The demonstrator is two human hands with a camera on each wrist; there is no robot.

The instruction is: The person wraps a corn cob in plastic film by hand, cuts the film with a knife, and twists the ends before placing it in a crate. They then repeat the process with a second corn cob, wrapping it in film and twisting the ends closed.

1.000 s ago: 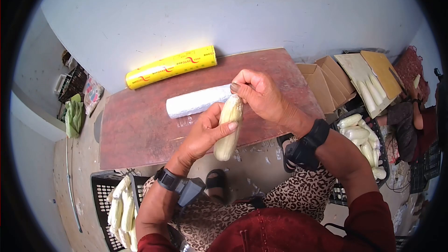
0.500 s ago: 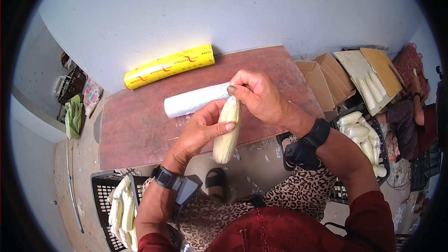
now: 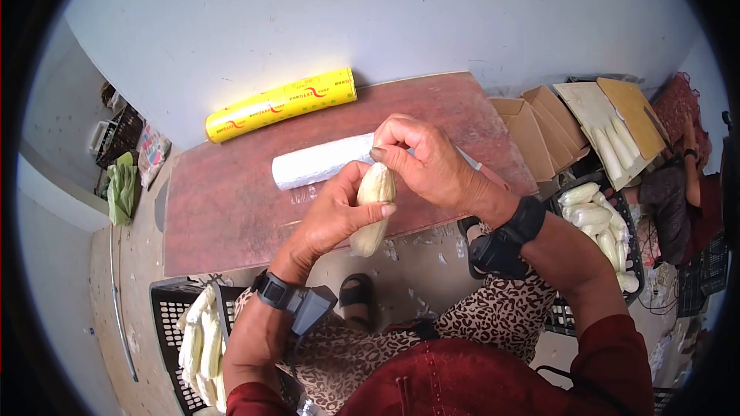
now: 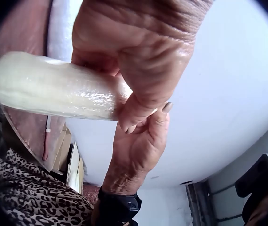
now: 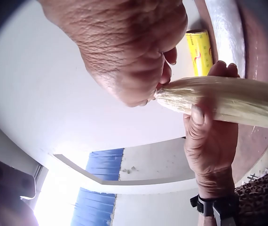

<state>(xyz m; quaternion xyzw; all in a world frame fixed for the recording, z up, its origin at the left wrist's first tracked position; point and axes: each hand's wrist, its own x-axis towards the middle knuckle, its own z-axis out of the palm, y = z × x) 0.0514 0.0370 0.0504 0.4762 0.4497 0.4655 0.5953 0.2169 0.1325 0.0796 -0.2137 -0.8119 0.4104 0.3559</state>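
Note:
An ear of corn in pale husk is held over the table's front edge, upper end tilted away from the body. Glossy cling film covers it in the left wrist view. My left hand grips it around the middle, thumb across the near side. At its upper tip, my right hand pinches the film with thumb and curled forefinger; the right wrist view shows those fingertips right at the narrow end of the corn. A white roll of film lies on the table just behind the hands.
A yellow printed roll lies along the back of the reddish table. Near the right edge is a red-handled knife. Black crates of corn and wrapped ears flank the legs. Cardboard and another person are at right.
The corn's lower end has risen and come slightly left, so it looks shorter. The right hand has shifted a little left at the tip, and the knife behind it now shows.

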